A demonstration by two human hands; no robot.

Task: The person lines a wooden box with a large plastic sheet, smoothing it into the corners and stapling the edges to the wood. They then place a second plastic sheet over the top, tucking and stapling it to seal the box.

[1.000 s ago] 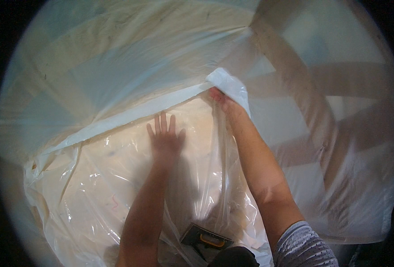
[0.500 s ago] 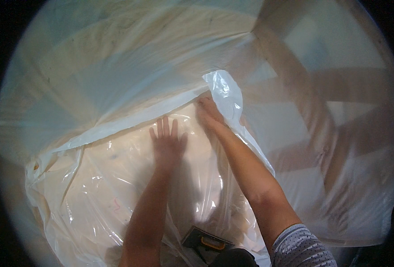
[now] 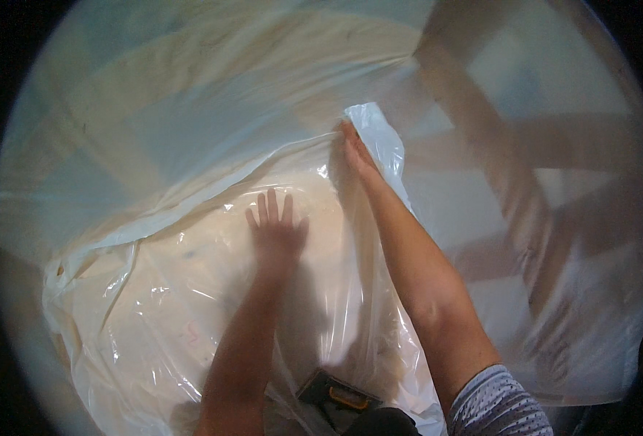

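Smoothing a clear plastic sheet over a pale cream panel, one hand pinning, one hand pulling.

Left hand [image 3: 276, 231], at centre frame, lies flat with fingers spread, gripping nothing, pressing the plastic sheet [image 3: 161, 305] onto the cream panel [image 3: 190, 261] beneath it. Right hand [image 3: 354, 152], just above centre, appears closed on the sheet's bunched top edge, though its fingertips are hidden in the folds. The film spreads across the lower left, still creased. Done well, I judge, the pull stays low and even while the flat palm holds firm, so creases run outward. A dark tool with an orange mark [image 3: 336, 396] sits at the bottom edge; a patchwork floor [image 3: 525, 182] fills the right.
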